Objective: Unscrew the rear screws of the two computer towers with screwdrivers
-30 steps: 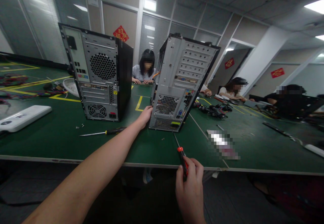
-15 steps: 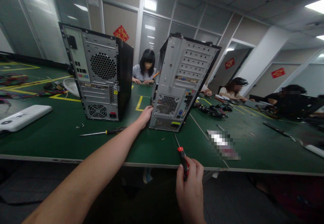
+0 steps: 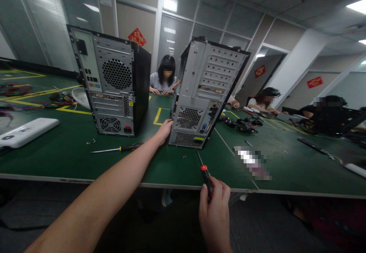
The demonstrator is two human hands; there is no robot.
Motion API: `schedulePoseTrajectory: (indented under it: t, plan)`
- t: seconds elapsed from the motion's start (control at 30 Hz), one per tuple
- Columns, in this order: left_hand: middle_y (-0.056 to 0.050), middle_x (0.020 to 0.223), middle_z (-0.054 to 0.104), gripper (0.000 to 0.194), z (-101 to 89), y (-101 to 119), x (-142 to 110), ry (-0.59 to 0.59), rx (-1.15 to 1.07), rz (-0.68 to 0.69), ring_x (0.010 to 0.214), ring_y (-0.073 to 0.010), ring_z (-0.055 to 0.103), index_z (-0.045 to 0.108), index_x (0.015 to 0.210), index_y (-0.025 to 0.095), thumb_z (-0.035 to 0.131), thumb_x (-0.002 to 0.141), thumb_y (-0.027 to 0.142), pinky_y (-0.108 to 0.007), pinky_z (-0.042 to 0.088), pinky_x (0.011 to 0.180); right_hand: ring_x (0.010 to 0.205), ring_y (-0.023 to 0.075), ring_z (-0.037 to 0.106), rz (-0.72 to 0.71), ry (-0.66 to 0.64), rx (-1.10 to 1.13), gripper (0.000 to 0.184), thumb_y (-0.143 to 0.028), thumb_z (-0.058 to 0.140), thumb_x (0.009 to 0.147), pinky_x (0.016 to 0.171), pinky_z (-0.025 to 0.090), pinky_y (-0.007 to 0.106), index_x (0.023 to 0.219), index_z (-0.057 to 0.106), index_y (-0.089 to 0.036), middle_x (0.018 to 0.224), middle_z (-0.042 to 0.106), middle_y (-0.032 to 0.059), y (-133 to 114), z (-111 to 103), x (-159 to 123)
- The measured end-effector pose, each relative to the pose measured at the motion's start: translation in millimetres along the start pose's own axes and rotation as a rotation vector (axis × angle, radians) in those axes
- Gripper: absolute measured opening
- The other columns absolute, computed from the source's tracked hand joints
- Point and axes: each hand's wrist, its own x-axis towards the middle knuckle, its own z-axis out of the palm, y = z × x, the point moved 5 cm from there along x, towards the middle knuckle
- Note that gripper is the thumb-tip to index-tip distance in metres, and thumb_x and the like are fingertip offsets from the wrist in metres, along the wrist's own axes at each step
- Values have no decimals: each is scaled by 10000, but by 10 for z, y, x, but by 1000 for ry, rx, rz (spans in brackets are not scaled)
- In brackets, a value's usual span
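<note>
A grey computer case (image 3: 190,89) stands upright on the green table, its rear panel with ports and vents facing me. My left hand (image 3: 165,131) reaches across and grips its lower left edge, with some fingers hidden along the side. In my right hand (image 3: 215,199) is a red and black screwdriver (image 3: 206,176), held by the handle near the table's front edge. The shaft points away from me, and its tip is close to the bottom edge of the case. I cannot tell whether it touches.
Left stands a second computer case (image 3: 114,89). Another screwdriver (image 3: 114,150) lies partly behind my left forearm. A white device (image 3: 31,131) sits far left. Black cables (image 3: 243,125) are heaped to the right, near a blurred-out item (image 3: 251,163). Several people sit around the table.
</note>
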Motion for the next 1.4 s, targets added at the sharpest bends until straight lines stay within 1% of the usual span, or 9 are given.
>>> schedulePoseTrajectory:
  t: [0.17,0.37,0.47,0.6,0.7,0.8,0.93,1.17,1.4]
  plan:
    - [-85,1243,725,333,7,-7,20,-1,-5,20,1207,-260,633,662,1154,196,590,865,345,-355,492,978,970,254,665,-12,10,3,347,-417,423,1058,756,568,374,1282,567,-195,1174,546,128,0,-4,11]
    - [-102,1266,716,340,-5,14,-7,-1,-11,-18,1212,-280,634,655,1181,207,601,877,350,-378,493,982,943,260,668,-20,23,-12,371,-455,413,1060,726,558,368,1252,589,-192,1119,571,122,8,-6,29]
    - [-103,1270,711,358,-5,8,2,-5,-6,-14,1227,-283,625,647,1205,209,591,886,362,-386,495,981,950,252,667,-33,29,-14,363,-448,422,1061,741,557,364,1253,604,-200,1122,573,114,7,-13,28]
    - [-105,1274,708,377,-2,2,0,-11,0,-28,1215,-280,632,635,1230,209,591,891,368,-375,498,964,955,238,653,-69,50,-15,331,-422,443,1059,777,557,367,1231,625,-206,1103,566,99,-11,-26,28]
    - [-109,1262,712,385,1,0,-4,-11,-13,-40,1173,-282,654,632,1243,204,588,894,361,-375,508,934,1019,244,631,-89,72,1,303,-385,475,1042,821,562,376,1211,626,-184,1172,531,123,-31,-34,29]
    - [-106,1245,718,381,-5,-7,9,-2,-13,-29,1165,-286,657,644,1229,201,593,888,362,-380,507,932,1021,246,617,-82,77,5,286,-332,500,1012,810,570,377,1216,615,-167,1221,487,144,-37,-34,26]
    - [-103,1207,729,396,-4,-36,42,-5,-14,-18,1143,-288,666,643,1227,199,599,876,376,-385,510,925,991,246,626,-67,52,-14,292,-290,471,1009,784,574,376,1240,596,-162,1204,496,146,-21,-20,19]
    - [-99,1226,723,389,8,-51,65,-12,-22,-3,1190,-278,647,634,1216,204,596,867,372,-373,513,940,954,233,654,-65,39,-14,304,-328,462,1032,732,573,341,1269,587,-184,1192,520,133,-1,-23,6]
    - [-97,1259,718,374,1,14,-11,-23,-3,-27,1184,-273,653,628,1217,215,588,884,381,-376,505,972,965,241,666,-52,27,-14,317,-376,456,1045,743,572,353,1276,581,-200,1185,535,125,-9,-16,3]
